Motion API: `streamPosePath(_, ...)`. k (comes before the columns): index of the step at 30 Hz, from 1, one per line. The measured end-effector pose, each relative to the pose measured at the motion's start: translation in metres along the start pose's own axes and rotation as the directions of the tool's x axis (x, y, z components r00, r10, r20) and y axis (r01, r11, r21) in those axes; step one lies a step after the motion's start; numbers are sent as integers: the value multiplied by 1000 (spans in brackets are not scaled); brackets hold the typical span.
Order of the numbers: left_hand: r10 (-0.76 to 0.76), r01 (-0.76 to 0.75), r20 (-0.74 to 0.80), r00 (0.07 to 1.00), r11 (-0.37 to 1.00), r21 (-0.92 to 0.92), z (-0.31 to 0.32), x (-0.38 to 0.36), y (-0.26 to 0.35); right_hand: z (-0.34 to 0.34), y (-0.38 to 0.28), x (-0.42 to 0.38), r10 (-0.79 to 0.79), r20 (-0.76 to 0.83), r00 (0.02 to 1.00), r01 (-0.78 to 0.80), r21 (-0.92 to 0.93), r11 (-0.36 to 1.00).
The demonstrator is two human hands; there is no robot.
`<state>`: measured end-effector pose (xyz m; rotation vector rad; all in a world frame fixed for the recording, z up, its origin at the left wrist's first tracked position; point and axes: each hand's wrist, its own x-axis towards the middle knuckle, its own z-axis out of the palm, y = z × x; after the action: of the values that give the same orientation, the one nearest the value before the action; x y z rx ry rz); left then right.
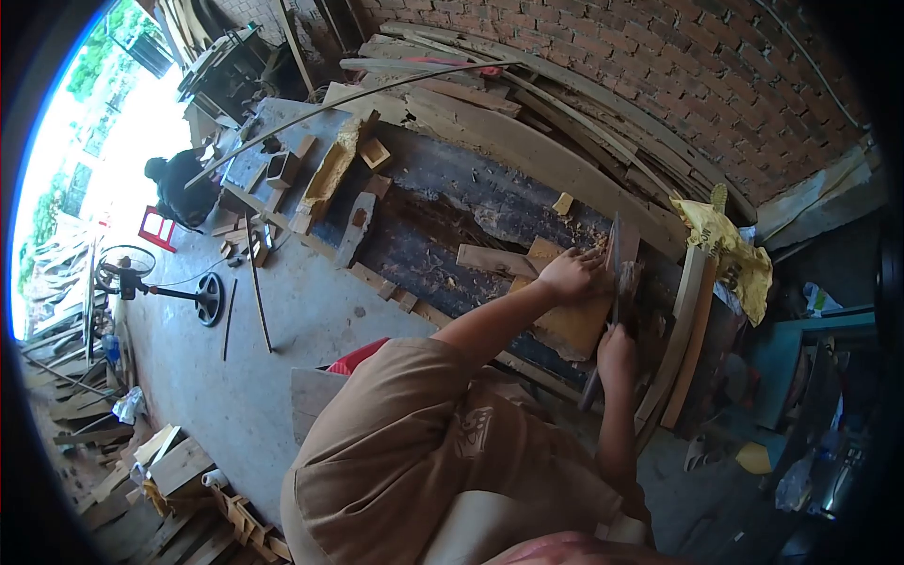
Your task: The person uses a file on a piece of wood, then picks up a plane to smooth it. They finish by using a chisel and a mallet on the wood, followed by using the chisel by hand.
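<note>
My left hand (573,273) lies with fingers spread on a tan wooden board (570,330) near the right end of the bench. The fingers of my right hand (617,353) are wrapped round the handle of a long saw-like tool (616,250). Its thin blade stands just right of my left hand, and its dark handle sticks out below my right fist. Where the blade meets the wood is too small to make out. A shorter wooden piece (494,260) lies left of the board. Wood chips (586,231) are scattered beyond my left hand.
The dark workbench (424,160) carries a long wooden trough (330,174), a small wooden box (375,153) and a grey-topped block (356,226). Stacked planks (565,122) line the brick wall. A yellow sack (725,250) hangs at right. Another person (184,188) is beyond the bench's left end.
</note>
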<state>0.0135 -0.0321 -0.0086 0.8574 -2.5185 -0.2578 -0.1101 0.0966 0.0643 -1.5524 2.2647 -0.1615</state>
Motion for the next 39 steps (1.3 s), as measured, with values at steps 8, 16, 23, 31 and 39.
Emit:
streamPosePath(8,-10,11,25,1000,999,-31,-4,1,3,-15,13,-52,38,55,998,-40,36,999)
streamPosePath(16,-19,19,23,1000,999,-28,-4,0,3,-1,-12,37,-36,-9,999,36,-10,999)
streamPosePath(23,-40,41,19,999,998,-56,-2,0,2,4,0,0,-1,7,1000,1,46,999)
streamPosePath(31,-65,70,52,997,992,-103,-1,-2,6,3,30,-64,18,18,1000,-19,77,997)
streamPosePath(39,-247,239,-100,964,967,-85,-1,-11,12,-1,40,-43,-42,56,998,39,47,998)
